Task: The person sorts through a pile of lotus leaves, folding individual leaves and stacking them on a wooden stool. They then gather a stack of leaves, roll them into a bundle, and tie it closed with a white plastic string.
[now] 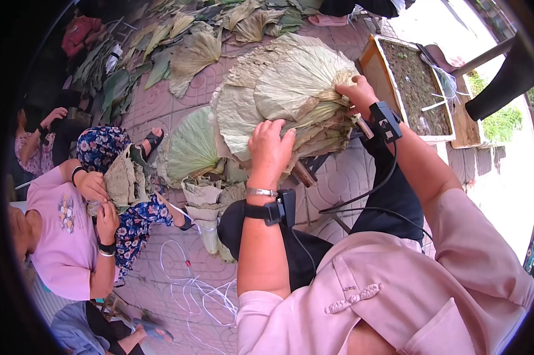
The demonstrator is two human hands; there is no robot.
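A thick stack of large dried, pale green fan-shaped leaves [296,77] lies in front of me, over what looks like a low wooden stool [304,174]. My left hand [271,148] rests on the near edge of the stack, its fingers spread over the leaves. At the stack's right end, my right hand [357,94] has its fingers around the gathered stem ends, thumb and fingertips at the narrow point of the top leaf. Whether the right fingers pinch that leaf is hard to tell. A greener leaf [191,145] lies to the left, beside the stack.
Seated at the left, a co-worker [66,219] holds folded leaves [125,180]. White string [199,290] lies tangled on the paving. More leaves [196,56] cover the ground beyond. A soil-filled planter box [412,89] stands at the right; other people sit around.
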